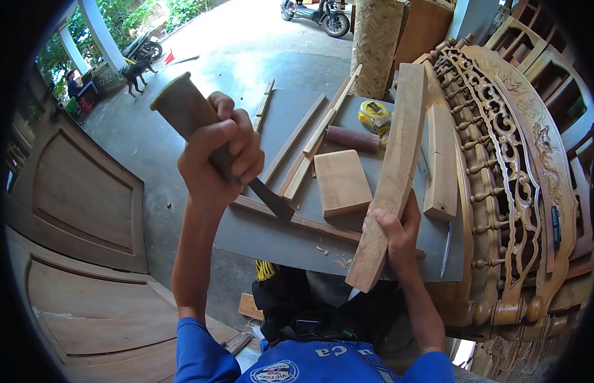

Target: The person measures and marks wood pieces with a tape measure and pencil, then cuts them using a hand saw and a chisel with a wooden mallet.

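Note:
My left hand (223, 143) is closed around the thick wooden handle of a chisel (271, 201), whose dark blade slants down over the grey work surface (246, 239). In my right hand (400, 236) I grip the lower part of a long squared wooden beam (399, 147), which stands tilted up and away from me. The chisel and the beam are apart. A square wooden block (342, 182) lies between the two hands on the work surface. Beyond it are a brown sandpaper-like roll (352, 138) and a yellow tape measure (375, 115). A few wood shavings (342, 262) lie near the beam's lower end.
Long thin wooden strips (294, 137) lie across the surface. Another curved wooden piece (441, 163) rests right of the beam, beside a carved wooden panel (501, 166). Panelled wooden doors (86, 191) stand at left. A dog (138, 71) and a seated person (80, 86) are farther back.

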Motion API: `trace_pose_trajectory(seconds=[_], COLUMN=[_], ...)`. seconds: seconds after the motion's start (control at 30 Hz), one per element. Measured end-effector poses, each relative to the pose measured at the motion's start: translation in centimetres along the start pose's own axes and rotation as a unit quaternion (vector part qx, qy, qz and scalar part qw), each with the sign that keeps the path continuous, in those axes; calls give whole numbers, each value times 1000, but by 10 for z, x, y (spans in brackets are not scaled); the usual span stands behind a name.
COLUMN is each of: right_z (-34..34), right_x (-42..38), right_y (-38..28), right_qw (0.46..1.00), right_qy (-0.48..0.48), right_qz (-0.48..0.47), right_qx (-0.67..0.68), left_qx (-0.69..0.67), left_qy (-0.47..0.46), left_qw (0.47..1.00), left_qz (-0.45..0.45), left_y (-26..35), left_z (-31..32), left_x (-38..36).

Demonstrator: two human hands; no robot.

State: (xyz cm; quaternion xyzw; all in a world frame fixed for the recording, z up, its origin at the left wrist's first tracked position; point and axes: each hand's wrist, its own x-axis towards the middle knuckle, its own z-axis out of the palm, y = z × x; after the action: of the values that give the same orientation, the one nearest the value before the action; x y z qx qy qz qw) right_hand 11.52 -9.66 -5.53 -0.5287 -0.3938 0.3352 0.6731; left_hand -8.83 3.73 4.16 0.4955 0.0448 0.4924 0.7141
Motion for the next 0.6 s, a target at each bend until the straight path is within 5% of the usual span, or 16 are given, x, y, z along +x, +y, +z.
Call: trace_pose_trajectory(seconds=[0.6], right_z=[1], right_x=[-2], right_y=[-8], right_qw=[1000], right_qy=[-12], right_qz=[-22], right_qx=[-14], left_qx=[2], left_qy=[9], left_qw=[1000], left_qz=[-24], left_y=[-25], left_z=[-1], left_x=[-7])
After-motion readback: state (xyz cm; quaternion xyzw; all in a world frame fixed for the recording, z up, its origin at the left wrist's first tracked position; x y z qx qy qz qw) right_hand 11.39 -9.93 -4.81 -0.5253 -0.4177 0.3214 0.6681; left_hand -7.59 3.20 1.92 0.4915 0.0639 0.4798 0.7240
